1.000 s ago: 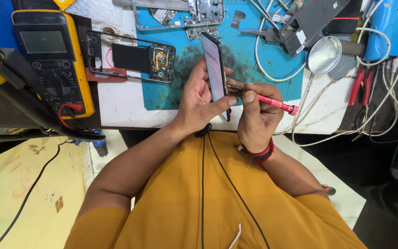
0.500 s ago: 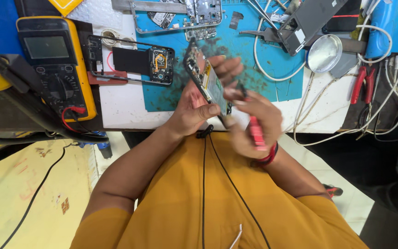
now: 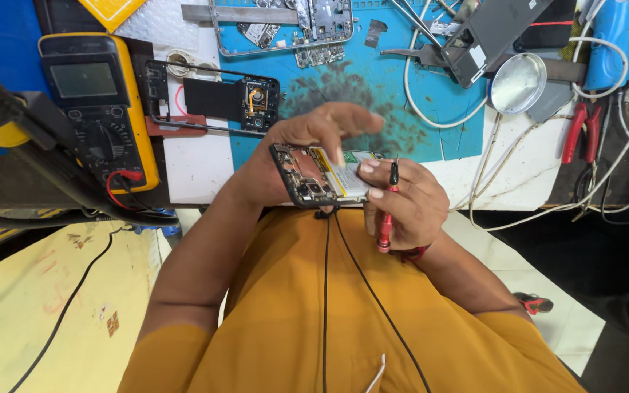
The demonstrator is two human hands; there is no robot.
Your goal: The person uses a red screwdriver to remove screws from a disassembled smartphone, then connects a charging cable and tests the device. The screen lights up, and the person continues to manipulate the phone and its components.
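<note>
A white workbench point(image 3: 198, 164) carries a blue work mat point(image 3: 373, 94) at twelve o'clock. On the mat lie a phone frame point(image 3: 212, 98) (its innards exposed) and tweezers point(image 3: 413, 22). A yellow multimeter point(image 3: 103, 109) sits at nine o'clock; red-handled pliers point(image 3: 580, 131) and white cables point(image 3: 504, 189) at three o'clock.

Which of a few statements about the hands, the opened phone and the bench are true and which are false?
1. The left hand holds the opened phone with its insides showing. True.
2. The right hand holds a red screwdriver. True.
3. The yellow meter rests in the person's lap. False: it lies on the bench at the left.
4. The red pliers are in the right hand's grip. False: they lie at the bench's right end.
5. A phone frame lies beside the blue mat. True.
</note>
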